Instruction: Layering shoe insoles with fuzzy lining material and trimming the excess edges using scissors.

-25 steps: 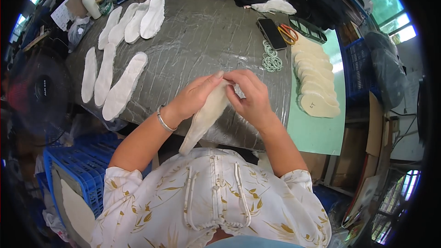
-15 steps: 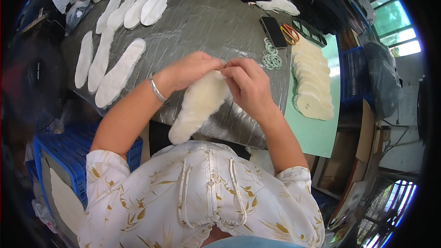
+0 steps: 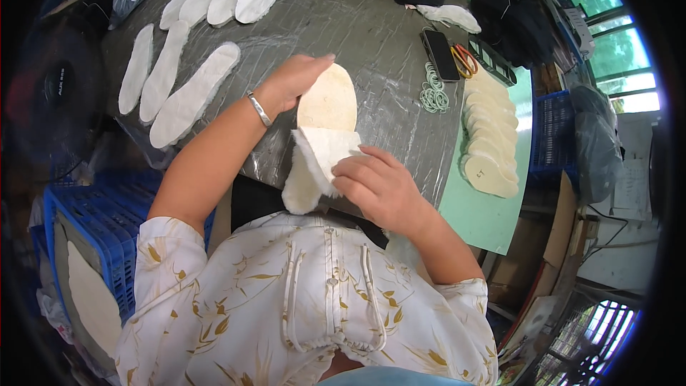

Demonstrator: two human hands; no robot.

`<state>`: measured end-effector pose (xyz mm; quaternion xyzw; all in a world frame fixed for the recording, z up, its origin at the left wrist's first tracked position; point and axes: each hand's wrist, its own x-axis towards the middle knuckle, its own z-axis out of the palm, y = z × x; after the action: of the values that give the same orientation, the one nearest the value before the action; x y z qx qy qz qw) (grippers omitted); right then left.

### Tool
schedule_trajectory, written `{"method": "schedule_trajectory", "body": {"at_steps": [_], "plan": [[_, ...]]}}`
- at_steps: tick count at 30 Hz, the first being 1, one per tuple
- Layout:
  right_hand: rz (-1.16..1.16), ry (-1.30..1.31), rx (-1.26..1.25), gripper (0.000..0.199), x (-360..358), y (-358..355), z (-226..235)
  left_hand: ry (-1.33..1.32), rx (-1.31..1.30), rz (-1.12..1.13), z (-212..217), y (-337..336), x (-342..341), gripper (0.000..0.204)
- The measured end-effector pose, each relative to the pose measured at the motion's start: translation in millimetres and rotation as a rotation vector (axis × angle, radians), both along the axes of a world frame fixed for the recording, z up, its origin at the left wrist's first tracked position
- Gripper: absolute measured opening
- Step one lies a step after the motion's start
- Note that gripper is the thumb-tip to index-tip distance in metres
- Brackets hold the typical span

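Two hands worked one insole [image 3: 326, 100] on the worktop [image 3: 371, 28]: left hand [image 3: 294, 80] pressed its tan board flat, fingers together, while right-hand [image 3: 377, 187] fingers pinched the fleece [image 3: 319, 161], folded back. Laying it down smoothly, judging by this, called for alignment.

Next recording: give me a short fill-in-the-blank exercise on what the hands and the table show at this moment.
1. The left hand presses the tan insole flat on the ____ table.
2. The right hand peels back the insole's fleece lining, which is ____ in colour.
3. On the left wrist sits a silver ____.
4. The stack of insoles lies on a ____ mat at the person's right.

Missing words: grey; white; bracelet; green
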<state>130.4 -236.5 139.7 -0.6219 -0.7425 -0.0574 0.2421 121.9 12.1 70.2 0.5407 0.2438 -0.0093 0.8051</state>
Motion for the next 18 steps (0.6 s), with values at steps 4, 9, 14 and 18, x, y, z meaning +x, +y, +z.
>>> {"method": "schedule_trajectory", "body": {"at_steps": [4, 9, 14, 18], "plan": [[-0.05, 0.279, 0.085, 0.029, 7, -2, -6, -0.323, -0.793, -0.336, -7, -26, -20, 0.054], [-0.11, 0.415, 0.02, 0.032, 2, -4, 1, -0.182, -0.562, -0.419, -37, -55, -50, 0.049], [-0.022, 0.555, -0.106, 0.031, -6, -8, -10, -0.043, -0.335, -0.112, -39, -50, -30, 0.04], [-0.007, 0.411, -0.106, 0.024, -24, -12, -28, -0.045, -0.232, 0.03, -74, -28, -14, 0.036]]}}
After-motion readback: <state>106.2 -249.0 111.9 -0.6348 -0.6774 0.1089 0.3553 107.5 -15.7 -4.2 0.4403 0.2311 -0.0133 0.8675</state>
